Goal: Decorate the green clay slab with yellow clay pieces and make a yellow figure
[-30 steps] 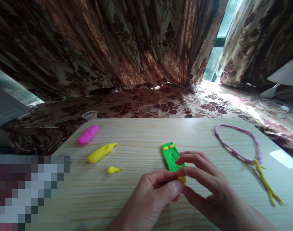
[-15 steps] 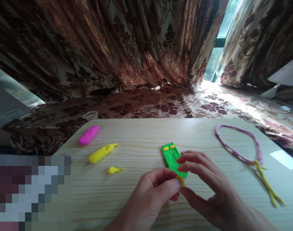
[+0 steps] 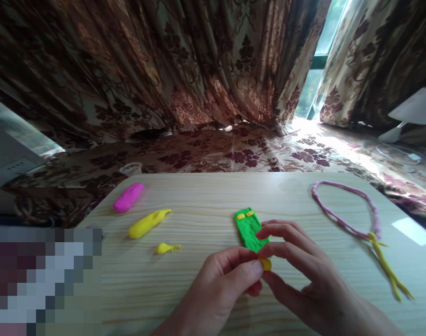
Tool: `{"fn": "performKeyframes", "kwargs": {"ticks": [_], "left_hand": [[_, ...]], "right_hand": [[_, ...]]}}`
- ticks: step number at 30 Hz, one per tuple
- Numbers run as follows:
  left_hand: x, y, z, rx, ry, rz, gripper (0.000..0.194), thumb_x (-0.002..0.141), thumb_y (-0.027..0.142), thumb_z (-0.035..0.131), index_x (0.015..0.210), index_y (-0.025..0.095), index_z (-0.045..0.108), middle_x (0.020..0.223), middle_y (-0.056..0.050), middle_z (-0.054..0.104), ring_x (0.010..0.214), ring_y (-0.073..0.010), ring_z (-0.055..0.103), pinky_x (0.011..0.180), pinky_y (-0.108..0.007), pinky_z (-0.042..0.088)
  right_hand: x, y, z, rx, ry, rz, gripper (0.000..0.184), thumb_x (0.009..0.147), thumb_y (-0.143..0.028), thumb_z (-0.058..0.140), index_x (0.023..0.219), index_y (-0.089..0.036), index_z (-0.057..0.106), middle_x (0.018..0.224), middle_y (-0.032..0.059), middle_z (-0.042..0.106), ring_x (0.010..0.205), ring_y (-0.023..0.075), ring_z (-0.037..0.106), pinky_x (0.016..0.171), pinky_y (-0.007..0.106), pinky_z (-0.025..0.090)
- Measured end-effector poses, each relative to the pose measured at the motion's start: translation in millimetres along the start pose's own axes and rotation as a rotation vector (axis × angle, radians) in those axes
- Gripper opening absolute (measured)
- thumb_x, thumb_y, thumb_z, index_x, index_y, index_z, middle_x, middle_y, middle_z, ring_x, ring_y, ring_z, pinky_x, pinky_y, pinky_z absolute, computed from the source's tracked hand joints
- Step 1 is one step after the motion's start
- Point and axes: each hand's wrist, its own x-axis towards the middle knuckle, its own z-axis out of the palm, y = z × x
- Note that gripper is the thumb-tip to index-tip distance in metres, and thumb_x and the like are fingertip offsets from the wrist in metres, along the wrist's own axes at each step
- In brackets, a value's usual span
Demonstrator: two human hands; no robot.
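Observation:
Both my hands meet near the front middle of the wooden table (image 3: 206, 196). My left hand (image 3: 221, 284) and my right hand (image 3: 303, 273) pinch a small yellow clay bit (image 3: 266, 264) between their fingertips. Just behind them lies a flat green clay slab (image 3: 248, 227) with two small yellow pieces on its far end. My right fingers hover over the slab's near end and hide it.
On the left lie a pink clay lump (image 3: 128, 197), a long yellow clay piece (image 3: 148, 222) and a small yellow scrap (image 3: 167, 248). A pink clay loop (image 3: 342, 205) with a yellow tail (image 3: 387, 268) lies at the right. Patterned curtains (image 3: 199, 70) hang behind.
The fingers shift slightly on the yellow bit, working it. Both hands stay in the same spot by the green slab.

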Motion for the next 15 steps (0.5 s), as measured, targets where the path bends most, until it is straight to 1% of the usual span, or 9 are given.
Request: {"fn": "performKeyframes", "kwargs": {"ticks": [3, 6, 10, 15], "left_hand": [[0.3, 0.2, -0.3, 0.009, -0.025, -0.024, 0.019, 0.076, 0.029, 0.063, 0.09, 0.018, 0.07, 0.083, -0.004, 0.065, 0.077, -0.0162, 0.054, 0.078, -0.033, 0.041], [-0.5, -1.0, 1.7, -0.027, 0.036, 0.009, 0.017, 0.075, 0.028, 0.064, 0.086, 0.019, 0.071, 0.078, -0.003, 0.064, 0.075, -0.0161, 0.054, 0.076, -0.032, 0.042], [1.9, -2.6, 0.2, -0.057, -0.009, 0.001, 0.018, 0.077, 0.031, 0.062, 0.084, 0.018, 0.072, 0.071, -0.002, 0.062, 0.074, -0.0173, 0.056, 0.077, -0.034, 0.043], [5.8, -3.9, -2.8, -0.067, -0.024, 0.011, 0.021, 0.079, 0.031, 0.059, 0.083, 0.015, 0.072, 0.075, -0.005, 0.064, 0.071, -0.0173, 0.055, 0.075, -0.035, 0.044]], "right_hand": [[-0.7, -0.5, -0.5, 0.005, 0.0, -0.001, 0.029, 0.077, -0.006, 0.058, 0.103, -0.02, 0.055, 0.117, 0.0067, 0.05, 0.116, 0.0194, 0.043, 0.095, 0.03, 0.042], [-1.1, 0.1, -0.4, -0.002, -0.007, -0.008, 0.027, 0.078, -0.005, 0.057, 0.101, -0.02, 0.055, 0.115, 0.0066, 0.05, 0.116, 0.0193, 0.043, 0.095, 0.031, 0.041], [-1.3, 1.0, -0.5, -0.005, -0.011, -0.014, 0.026, 0.079, -0.005, 0.056, 0.1, -0.02, 0.056, 0.115, 0.0063, 0.05, 0.115, 0.0188, 0.043, 0.095, 0.03, 0.041], [-1.5, 0.6, -0.9, -0.01, 0.0, -0.02, 0.023, 0.08, -0.005, 0.055, 0.098, -0.019, 0.057, 0.112, 0.0072, 0.051, 0.115, 0.0189, 0.043, 0.094, 0.029, 0.042]]}}
